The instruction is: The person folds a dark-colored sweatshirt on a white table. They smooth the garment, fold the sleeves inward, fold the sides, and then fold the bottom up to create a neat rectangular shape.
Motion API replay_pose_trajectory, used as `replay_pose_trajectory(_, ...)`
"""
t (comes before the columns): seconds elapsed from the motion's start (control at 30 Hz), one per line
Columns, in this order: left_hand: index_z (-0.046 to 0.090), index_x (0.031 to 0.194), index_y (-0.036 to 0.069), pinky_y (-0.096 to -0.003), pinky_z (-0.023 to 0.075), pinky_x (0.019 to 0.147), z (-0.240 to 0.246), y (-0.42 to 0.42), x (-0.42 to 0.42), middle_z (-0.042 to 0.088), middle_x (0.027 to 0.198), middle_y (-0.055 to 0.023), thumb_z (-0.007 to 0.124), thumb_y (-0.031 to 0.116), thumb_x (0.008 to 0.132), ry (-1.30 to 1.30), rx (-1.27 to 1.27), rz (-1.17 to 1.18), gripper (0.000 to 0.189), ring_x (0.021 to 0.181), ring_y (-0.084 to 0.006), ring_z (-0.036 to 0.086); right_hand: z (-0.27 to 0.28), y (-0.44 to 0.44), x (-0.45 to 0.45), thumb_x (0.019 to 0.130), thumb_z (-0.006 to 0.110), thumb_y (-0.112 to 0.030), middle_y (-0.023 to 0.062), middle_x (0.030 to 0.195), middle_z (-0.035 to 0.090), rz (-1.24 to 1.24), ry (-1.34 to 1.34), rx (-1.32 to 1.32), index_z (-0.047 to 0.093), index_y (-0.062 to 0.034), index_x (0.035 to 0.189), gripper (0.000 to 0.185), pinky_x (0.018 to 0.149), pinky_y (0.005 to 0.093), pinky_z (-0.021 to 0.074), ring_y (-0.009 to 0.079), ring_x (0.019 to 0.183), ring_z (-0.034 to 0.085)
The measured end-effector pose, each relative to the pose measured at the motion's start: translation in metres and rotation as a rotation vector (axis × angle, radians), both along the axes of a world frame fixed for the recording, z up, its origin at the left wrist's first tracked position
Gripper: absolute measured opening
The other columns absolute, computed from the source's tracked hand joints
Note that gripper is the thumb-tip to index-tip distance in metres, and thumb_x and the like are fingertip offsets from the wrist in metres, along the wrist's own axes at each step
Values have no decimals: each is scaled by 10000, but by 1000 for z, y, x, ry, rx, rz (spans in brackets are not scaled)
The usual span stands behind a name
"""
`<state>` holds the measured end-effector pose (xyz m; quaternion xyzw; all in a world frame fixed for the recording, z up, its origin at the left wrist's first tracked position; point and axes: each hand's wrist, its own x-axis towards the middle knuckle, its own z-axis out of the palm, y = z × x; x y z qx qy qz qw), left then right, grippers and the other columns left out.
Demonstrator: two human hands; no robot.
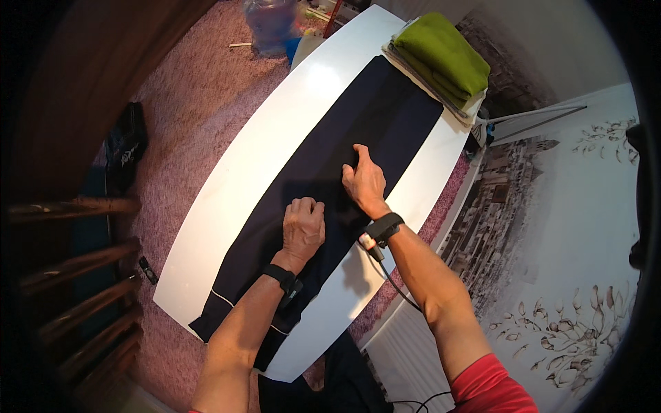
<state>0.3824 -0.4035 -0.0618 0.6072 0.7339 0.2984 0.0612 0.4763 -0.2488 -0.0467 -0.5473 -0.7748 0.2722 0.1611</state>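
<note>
A long, dark navy garment (330, 139) lies spread lengthwise along a white glossy table (217, 201), with thin white piping near its near end. My left hand (303, 229) is over the lower middle of the cloth, fingers curled under; whether they pinch any fabric is hidden. Farther up and to the right, my right hand (365, 180) is at the garment's right part, its thumb and index finger apart and nothing held. Both wrists wear black straps, and a cable runs from the right one. At the far end sits a folded green cloth (441, 57) on other folded textiles (421, 85).
Pink carpet (206, 118) surrounds the table. Wooden slats (77, 279) stand at left, with a dark bag (126, 144) beyond them. A clear plastic bag (271, 23) is at the far left. On the right are a white radiator (408, 346) and a patterned wall (557, 217).
</note>
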Motion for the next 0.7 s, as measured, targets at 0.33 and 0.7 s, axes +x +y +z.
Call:
replay_pose_trajectory(0.33, 615, 1192, -21, -466, 426, 974, 8, -61, 7, 538, 1281, -211, 646, 0, 788, 50, -112, 52, 405, 1214, -359, 505, -7, -11, 20, 850, 637, -164, 184, 843, 619, 132, 111, -38, 495, -19, 1281, 477, 765, 431, 511, 360, 802, 631)
replay_pose_trajectory(0.7, 588, 1224, -10, -439, 445, 952, 12, -150, -1, 555, 1250, -191, 649, 6, 786, 43, -203, 97, 442, 1179, -346, 524, 0, -174, 32, 855, 636, -103, 134, 806, 594, 160, 210, -175, 642, -10, 1048, 214, 707, 373, 502, 282, 741, 610)
